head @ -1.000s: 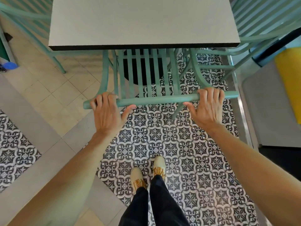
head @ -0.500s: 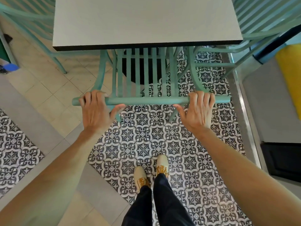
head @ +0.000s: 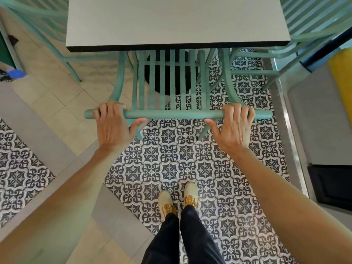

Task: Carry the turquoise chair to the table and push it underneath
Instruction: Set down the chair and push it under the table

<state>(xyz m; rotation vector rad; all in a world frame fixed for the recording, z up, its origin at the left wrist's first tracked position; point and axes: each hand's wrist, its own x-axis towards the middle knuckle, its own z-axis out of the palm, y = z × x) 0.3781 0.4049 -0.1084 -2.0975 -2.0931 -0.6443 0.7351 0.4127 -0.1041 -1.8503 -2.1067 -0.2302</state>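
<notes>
The turquoise chair (head: 175, 113) stands in front of me with its slatted back toward me. Its seat is hidden beneath the grey table (head: 177, 21), whose dark front edge covers the tops of the slats. My left hand (head: 112, 126) is wrapped over the left end of the chair's top rail. My right hand (head: 233, 126) grips the rail near its right end. Both thumbs sit below the rail.
Other turquoise chairs stand at the table's left (head: 38, 25) and right (head: 312, 25). The table's black round base (head: 167, 80) shows through the slats. A metal floor strip (head: 291, 130) and a grey counter with a yellow object (head: 341, 82) border the right. My feet (head: 178, 201) stand on patterned tiles.
The chair's top rail has moved forward toward the table and turned level, and more of the slats are now under the table edge. Both hands kept their grip.
</notes>
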